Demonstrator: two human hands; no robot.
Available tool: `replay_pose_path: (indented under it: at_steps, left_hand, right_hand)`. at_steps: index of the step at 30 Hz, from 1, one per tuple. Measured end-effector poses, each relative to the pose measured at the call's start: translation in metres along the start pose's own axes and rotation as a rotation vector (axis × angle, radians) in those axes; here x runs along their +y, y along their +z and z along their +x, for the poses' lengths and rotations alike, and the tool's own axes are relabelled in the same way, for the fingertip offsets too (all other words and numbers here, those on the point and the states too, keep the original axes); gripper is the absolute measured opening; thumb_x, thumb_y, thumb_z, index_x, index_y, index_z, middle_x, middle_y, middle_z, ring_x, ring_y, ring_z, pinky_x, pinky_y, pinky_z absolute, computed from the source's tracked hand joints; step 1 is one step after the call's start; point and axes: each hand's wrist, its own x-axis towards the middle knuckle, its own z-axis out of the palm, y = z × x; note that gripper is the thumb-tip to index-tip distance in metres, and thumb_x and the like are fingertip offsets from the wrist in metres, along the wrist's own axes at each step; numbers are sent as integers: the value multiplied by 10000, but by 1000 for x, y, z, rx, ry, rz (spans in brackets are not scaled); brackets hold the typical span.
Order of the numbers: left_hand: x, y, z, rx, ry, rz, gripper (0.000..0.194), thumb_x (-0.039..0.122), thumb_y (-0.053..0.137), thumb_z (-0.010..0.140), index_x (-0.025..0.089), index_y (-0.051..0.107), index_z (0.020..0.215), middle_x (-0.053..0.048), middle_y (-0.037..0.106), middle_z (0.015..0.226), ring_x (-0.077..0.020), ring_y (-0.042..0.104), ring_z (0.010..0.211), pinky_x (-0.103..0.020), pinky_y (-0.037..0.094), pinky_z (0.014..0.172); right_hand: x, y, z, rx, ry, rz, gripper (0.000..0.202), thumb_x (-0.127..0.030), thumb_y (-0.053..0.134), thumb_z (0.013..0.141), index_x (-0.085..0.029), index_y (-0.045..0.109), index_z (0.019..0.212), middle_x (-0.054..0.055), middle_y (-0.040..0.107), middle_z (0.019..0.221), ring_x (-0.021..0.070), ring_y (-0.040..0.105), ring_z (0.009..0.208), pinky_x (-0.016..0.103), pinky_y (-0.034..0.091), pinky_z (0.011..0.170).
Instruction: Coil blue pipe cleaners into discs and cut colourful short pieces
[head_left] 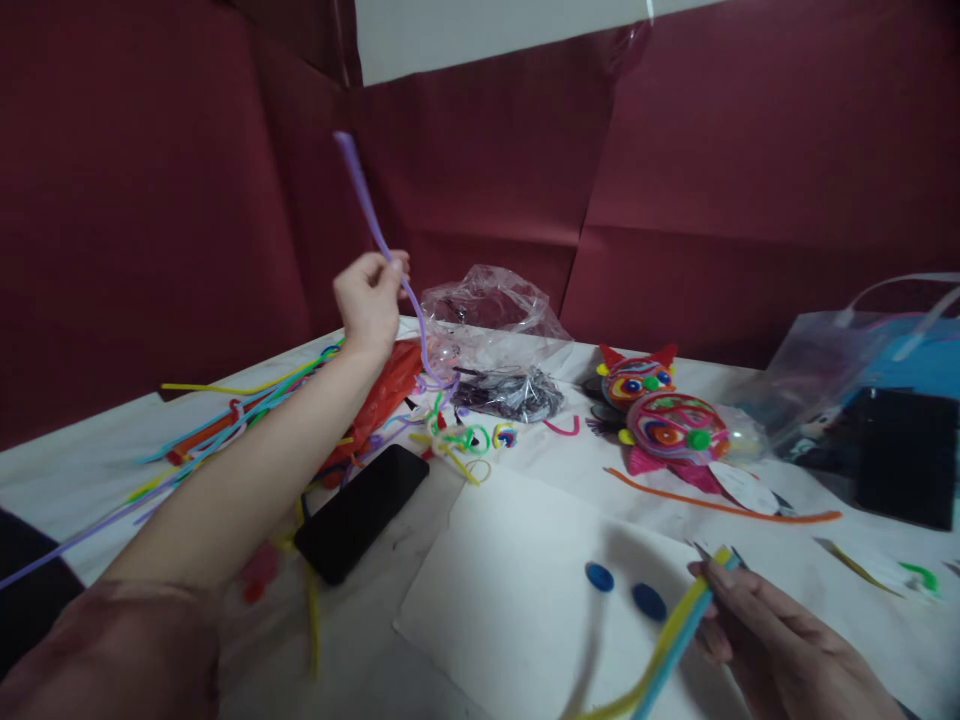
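My left hand, raised over the back of the table, is closed on a long purple pipe cleaner. One end sticks up; the lower part curves down to the pile of craft bits. At the lower right, my right hand pinches a yellow pipe cleaner and a light blue pipe cleaner side by side. Dark pointed tips show beside those fingers; I cannot tell what tool they belong to. Below them lies a white sheet with two dark blue discs on it.
A black phone lies left of the sheet. Several pipe cleaners spread behind my left arm. Clear plastic bags stand at the back. Two colourful decorated figures and an orange pipe cleaner lie right of centre, near a dark tablet-like slab.
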Motion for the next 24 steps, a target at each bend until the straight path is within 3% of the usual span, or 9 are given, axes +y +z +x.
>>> replay_pose_path:
  at_steps: [2, 4, 6, 8, 10, 14, 17, 20, 24]
  left_hand:
    - [4, -4, 9, 91, 183, 66, 142, 204, 483, 784, 177, 620, 811, -25, 625, 900, -113, 577, 827, -213, 453, 685]
    - [6, -6, 19, -37, 269, 168, 70, 198, 557, 747, 186, 624, 764, -12, 624, 880, -128, 561, 894, -237, 431, 787]
    - [6, -4, 28, -113, 188, 177, 40, 184, 575, 742, 170, 604, 717, 2, 624, 790, -122, 572, 835, -256, 433, 794]
    - [6, 0, 36, -61, -17, 54, 126, 186, 488, 810, 152, 569, 719, 4, 612, 725, -96, 579, 735, -244, 455, 712]
    - [9, 4, 44, -193, -176, -21, 126, 190, 476, 823, 133, 546, 735, 1, 594, 668, -85, 572, 652, -236, 460, 656]
    - [28, 5, 43, -194, -197, -20, 195, 184, 305, 897, 132, 487, 850, 40, 527, 595, -34, 504, 547, -227, 444, 664]
    - [49, 8, 9, -468, -253, 0, 86, 153, 460, 824, 115, 535, 804, 36, 524, 504, -63, 489, 449, -241, 434, 552]
    - [68, 14, -57, -862, -381, -24, 149, 98, 505, 748, 115, 586, 872, 21, 543, 441, -100, 486, 373, -223, 387, 413]
    - [81, 23, -151, -1323, -591, -151, 214, 169, 458, 759, 115, 578, 927, 22, 535, 460, -84, 470, 380, -195, 384, 395]
  right_hand:
    - [-2, 3, -2, 36, 7, 3, 351, -461, 798, 457, -151, 671, 562, 2, 472, 448, 107, 414, 479, 155, 424, 426]
    - [-5, 7, -4, 65, 17, 14, 365, -454, 810, 422, -149, 684, 578, -1, 472, 443, 103, 404, 461, 162, 416, 409]
    - [-6, 8, -5, 79, 17, 27, 362, -433, 820, 403, -145, 684, 574, 0, 485, 459, 97, 399, 451, 166, 408, 395]
    - [-6, 9, -6, 75, 10, 30, 351, -432, 818, 420, -144, 678, 564, 1, 486, 461, 96, 402, 454, 164, 408, 401]
    - [-5, 8, -5, 66, 9, 24, 353, -440, 813, 436, -142, 676, 565, -2, 475, 446, 94, 398, 453, 159, 404, 405]
    - [-2, 5, -1, 25, -1, 7, 348, -449, 800, 477, -138, 664, 558, 1, 475, 441, 98, 403, 465, 157, 405, 423]
    - [0, 4, 0, 11, -21, 17, 322, -420, 809, 482, -144, 657, 549, -4, 479, 445, 96, 412, 472, 150, 407, 440]
    - [0, 2, -1, -5, -39, 39, 305, -411, 801, 519, -144, 662, 570, 4, 498, 462, 99, 430, 489, 144, 403, 451]
    - [-1, 1, -3, -32, -90, 110, 243, -353, 782, 590, -145, 677, 658, -6, 498, 467, 87, 427, 472, 140, 390, 454]
